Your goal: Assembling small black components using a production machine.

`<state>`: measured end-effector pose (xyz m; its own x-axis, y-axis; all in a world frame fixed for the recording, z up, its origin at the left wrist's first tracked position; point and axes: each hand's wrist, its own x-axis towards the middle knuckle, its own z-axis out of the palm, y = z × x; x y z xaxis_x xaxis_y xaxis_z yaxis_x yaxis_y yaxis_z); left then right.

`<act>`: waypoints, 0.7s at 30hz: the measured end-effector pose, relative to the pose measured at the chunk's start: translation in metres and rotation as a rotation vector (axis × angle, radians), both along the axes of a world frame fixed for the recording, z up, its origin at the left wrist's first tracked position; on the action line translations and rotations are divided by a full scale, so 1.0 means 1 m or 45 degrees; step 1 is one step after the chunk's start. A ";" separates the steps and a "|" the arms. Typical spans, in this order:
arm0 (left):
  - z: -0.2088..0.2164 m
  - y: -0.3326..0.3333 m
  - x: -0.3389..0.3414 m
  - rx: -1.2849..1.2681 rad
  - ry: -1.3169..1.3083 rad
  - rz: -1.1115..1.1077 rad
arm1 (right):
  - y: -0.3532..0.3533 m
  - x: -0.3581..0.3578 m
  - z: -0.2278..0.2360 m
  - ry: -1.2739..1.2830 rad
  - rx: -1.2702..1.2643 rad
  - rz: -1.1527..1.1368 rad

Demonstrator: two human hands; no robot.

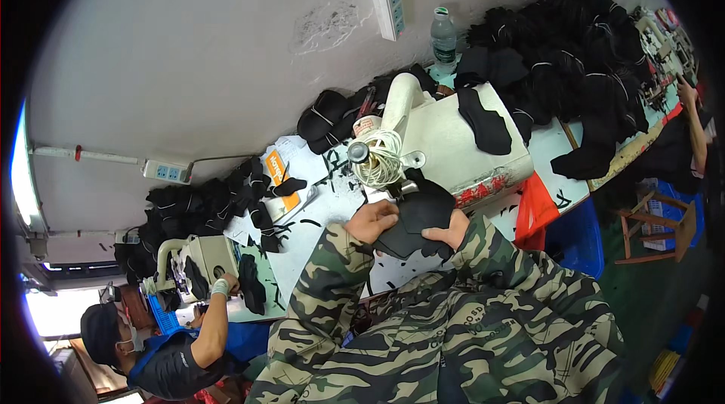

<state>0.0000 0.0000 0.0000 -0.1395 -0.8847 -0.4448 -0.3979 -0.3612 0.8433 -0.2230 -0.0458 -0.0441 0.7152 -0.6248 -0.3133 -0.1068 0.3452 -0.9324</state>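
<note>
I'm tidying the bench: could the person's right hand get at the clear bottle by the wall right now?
Probably not directly: the right hand is holding black fabric, and the pale sewing machine stands between it and the bottle.

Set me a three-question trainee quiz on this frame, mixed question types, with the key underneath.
1. True or false: the left hand and the right hand both hold the black fabric piece.

2. Multiple choice: what colour is the draped material beside the blue bin?
A green
B red
C yellow

3. Fill in the blank: in the picture, the clear bottle stands below and to the ____ of the upper power strip.

Key: 1 true; 2 B; 3 right.
</note>
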 end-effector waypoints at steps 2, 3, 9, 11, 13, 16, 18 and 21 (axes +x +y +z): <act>0.008 0.006 0.005 0.374 0.319 0.139 | 0.002 0.007 0.006 -0.101 -0.035 -0.086; -0.008 0.009 -0.020 0.360 0.350 0.190 | -0.008 -0.018 0.004 -0.079 -0.042 -0.030; 0.022 0.011 -0.024 0.308 0.424 0.429 | -0.012 -0.004 0.017 -0.056 -0.105 -0.233; 0.003 0.018 -0.016 -0.217 -0.491 0.174 | -0.007 0.004 0.031 0.233 -0.154 -0.081; 0.007 0.012 -0.019 -0.193 -0.601 0.193 | -0.008 0.006 0.027 0.213 -0.269 -0.144; 0.001 0.016 -0.016 -0.203 -0.537 0.232 | -0.011 0.006 0.014 0.278 -0.270 -0.224; -0.006 0.019 -0.014 -0.363 -0.098 0.338 | -0.010 0.006 0.014 0.144 -0.219 -0.197; 0.005 0.013 -0.018 -0.186 -0.631 0.272 | -0.009 0.008 0.010 0.234 -0.239 0.055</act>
<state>-0.0181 0.0128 0.0045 0.2447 -0.9275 -0.2824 -0.6901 -0.3712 0.6212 -0.2148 -0.0550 -0.0342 0.6845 -0.6541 -0.3219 -0.2911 0.1596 -0.9433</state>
